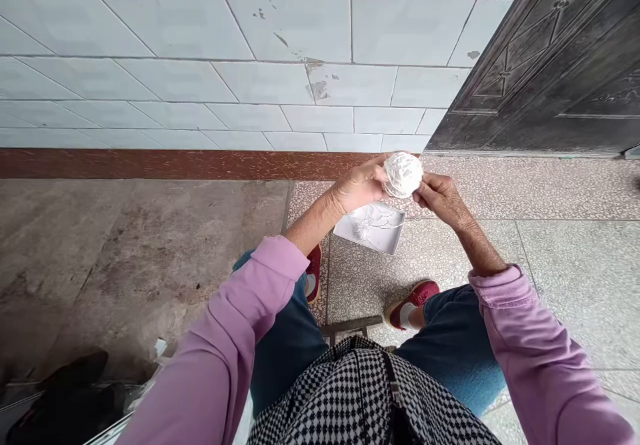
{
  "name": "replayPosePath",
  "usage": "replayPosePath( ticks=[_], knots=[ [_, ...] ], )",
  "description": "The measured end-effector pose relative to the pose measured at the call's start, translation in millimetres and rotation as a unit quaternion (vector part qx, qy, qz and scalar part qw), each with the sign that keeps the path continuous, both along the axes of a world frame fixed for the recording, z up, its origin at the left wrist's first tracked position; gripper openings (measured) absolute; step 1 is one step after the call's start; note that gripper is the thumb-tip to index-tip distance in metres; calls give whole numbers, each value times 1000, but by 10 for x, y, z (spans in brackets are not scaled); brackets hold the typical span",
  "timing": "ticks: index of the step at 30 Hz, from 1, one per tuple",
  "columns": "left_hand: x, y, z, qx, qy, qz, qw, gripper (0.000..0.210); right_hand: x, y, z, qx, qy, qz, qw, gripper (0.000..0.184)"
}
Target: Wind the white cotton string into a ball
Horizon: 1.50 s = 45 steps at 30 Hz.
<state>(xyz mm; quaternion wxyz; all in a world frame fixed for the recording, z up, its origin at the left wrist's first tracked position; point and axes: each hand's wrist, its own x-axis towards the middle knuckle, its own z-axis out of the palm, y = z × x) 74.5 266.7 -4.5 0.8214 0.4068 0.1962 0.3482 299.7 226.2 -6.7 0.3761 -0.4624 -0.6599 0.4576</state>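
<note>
Head view: a wall of pale, glossy rectangular tiles (285,31) spans the top, above a floor (460,258) of speckled terrazzo beside stained, brownish paving, with a dark, embossed panelled door (560,85) at upper right. Between your feet and the wall, a shallow white rectangular open box (383,239) appears to sit on the terrazzo. Your left hand (361,186) curls around the left side of a rounded white ball of yarn (404,175), which you hold up just beyond the box. Your right hand (443,197) is closed in a pinch at the ball's lower right edge; whether it also grips a thread, you cannot tell from here. Loose white strands (371,217) lie looped inside the box. To handle this well, cradle the ball without crushing it, keep light, even tension, and let the loops lift freely so they don't snag or knot. You can read no brand, label or writing anywhere.
</note>
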Motion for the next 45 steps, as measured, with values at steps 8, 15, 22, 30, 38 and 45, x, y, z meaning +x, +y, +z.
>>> replayPosePath(
  ticks=[8,15,22,30,38,45],
  knots=[
    [-523,434,63,19,16,278,960,52,210,13,-34,-127,25,24,991,49],
    [-1545,708,37,15,88,498,863,39,749,64,-96,-167,-22,-14,986,49],
    [-2021,597,106,-42,94,584,805,52,1245,1,-117,-203,-71,-77,974,54],
    [-2136,609,90,-80,106,628,767,60,1457,-94,-121,-190,-57,-147,969,61],
    [-1093,230,175,40,135,212,967,51,1010,-19,2,-125,-23,-98,987,55],
    [-112,-81,-67,104,162,-87,977,82,474,-23,121,-106,-7,-4,994,51]
  ],
)
